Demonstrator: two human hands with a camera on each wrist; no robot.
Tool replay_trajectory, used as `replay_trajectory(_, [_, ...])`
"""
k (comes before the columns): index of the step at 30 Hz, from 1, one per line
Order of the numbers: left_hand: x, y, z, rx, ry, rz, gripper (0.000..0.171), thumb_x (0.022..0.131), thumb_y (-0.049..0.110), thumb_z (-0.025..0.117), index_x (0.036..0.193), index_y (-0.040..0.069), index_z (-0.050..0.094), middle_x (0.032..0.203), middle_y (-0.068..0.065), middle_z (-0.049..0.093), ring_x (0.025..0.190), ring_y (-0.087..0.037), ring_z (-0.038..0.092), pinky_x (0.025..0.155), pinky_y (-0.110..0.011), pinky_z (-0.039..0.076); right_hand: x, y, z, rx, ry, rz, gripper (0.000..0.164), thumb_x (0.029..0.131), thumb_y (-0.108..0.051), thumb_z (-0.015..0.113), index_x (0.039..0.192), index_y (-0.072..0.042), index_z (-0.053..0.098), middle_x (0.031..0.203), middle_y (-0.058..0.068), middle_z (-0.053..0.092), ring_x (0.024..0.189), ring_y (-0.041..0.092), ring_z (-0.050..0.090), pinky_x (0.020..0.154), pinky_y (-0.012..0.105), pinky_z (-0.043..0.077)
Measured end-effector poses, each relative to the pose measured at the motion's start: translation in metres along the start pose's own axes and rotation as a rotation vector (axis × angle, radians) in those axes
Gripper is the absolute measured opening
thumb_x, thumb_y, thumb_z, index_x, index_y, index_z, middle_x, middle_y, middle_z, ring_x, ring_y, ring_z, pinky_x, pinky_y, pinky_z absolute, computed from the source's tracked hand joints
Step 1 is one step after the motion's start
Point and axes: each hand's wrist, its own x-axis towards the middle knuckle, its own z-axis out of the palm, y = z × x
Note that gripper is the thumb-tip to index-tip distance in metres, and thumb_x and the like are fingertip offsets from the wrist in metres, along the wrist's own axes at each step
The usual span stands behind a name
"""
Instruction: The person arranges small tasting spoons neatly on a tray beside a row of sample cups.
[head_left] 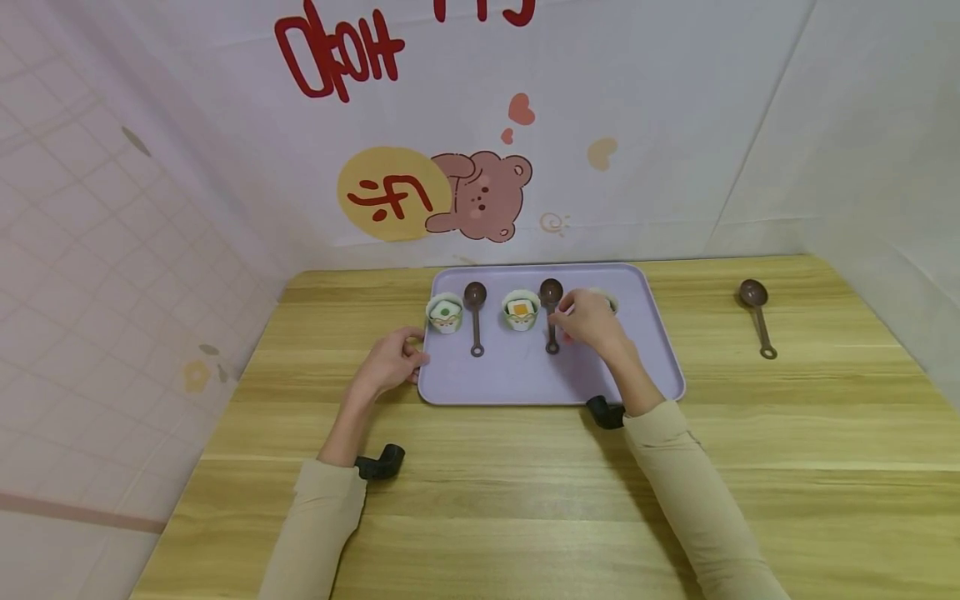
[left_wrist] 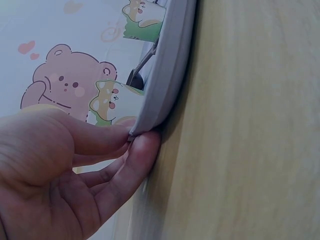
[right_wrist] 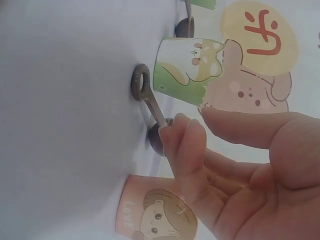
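A lilac tray (head_left: pixel 495 379) lies on the wooden table. My left hand (head_left: pixel 392 360) pinches its left rim, thumb above and fingers below, as the left wrist view shows. On the tray, a brown measuring spoon (head_left: pixel 476 321) lies between a left cup (head_left: pixel 446 315) and a middle cup (head_left: pixel 521 312). A second brown measuring spoon (head_left: pixel 552 293) lies right of the middle cup. My right hand (head_left: pixel 588 319) is over this spoon, fingertips at its handle, thumb apart from the fingers (right_wrist: pixel 187 145). A pink cup (right_wrist: pixel 155 207) is mostly hidden behind that hand in the head view.
Another brown measuring spoon (head_left: pixel 756 304) lies on the table to the right of the tray. Behind the table hangs a white cloth (head_left: pixel 660 192) printed with a bear and red lettering. Black wrist mounts (head_left: pixel 381 463) stick out beside both sleeves.
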Motion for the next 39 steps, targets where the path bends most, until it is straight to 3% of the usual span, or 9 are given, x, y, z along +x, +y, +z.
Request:
replay_trajectory(6, [0.000,-0.001,0.000,-0.002,0.000,0.000,0.043,0.099,0.001,0.061,0.140,-0.006,0.050,0.088,-0.015,0.063,0.064,-0.020,0.063,0.062,-0.031,0.054,-0.004,-0.003,-0.007,0.003,0.029,-0.028,0.024,0.095,-0.014,0.063,0.107,0.007,0.066,0.080,0.017,0.074,0.062,0.022,0.072,0.080,0.039,0.053])
replay_trajectory(13, [0.002,-0.002,0.000,0.004,0.001,0.003,0.043,0.099,0.001,0.061,0.140,-0.006,0.049,0.088,-0.015,0.063,0.064,-0.019,0.063,0.061,-0.030,0.054,-0.010,-0.007,-0.016,0.075,0.011,-0.003,0.028,0.099,-0.016,0.061,0.116,0.007,0.062,0.100,0.025,0.073,0.068,0.022,0.071,0.061,0.028,0.053])
replay_trajectory(27, [0.001,-0.002,0.000,0.003,0.004,0.000,0.044,0.099,0.001,0.062,0.140,-0.006,0.049,0.088,-0.015,0.064,0.062,-0.018,0.062,0.061,-0.030,0.054,-0.021,0.003,-0.034,0.032,0.052,-0.033,0.031,0.099,-0.017,0.059,0.118,0.008,0.061,0.090,0.017,0.072,0.070,0.020,0.067,0.069,0.033,0.048])
replay_trajectory(32, [0.001,-0.002,0.001,-0.002,-0.001,0.008,0.044,0.099,0.001,0.061,0.140,-0.007,0.049,0.088,-0.016,0.064,0.062,-0.017,0.062,0.061,-0.029,0.054,-0.025,0.007,-0.039,0.025,0.075,-0.045,0.032,0.099,-0.017,0.059,0.119,0.008,0.060,0.094,0.021,0.071,0.079,0.028,0.067,0.073,0.039,0.049])
replay_trajectory(39, [0.001,-0.003,0.000,-0.004,-0.004,0.018,0.043,0.099,0.001,0.061,0.140,-0.007,0.049,0.087,-0.016,0.064,0.062,-0.018,0.062,0.061,-0.030,0.053,-0.033,0.015,-0.047,0.015,0.169,-0.081,0.030,0.099,-0.013,0.058,0.118,0.009,0.060,0.102,0.028,0.069,0.089,0.038,0.068,0.073,0.047,0.054])
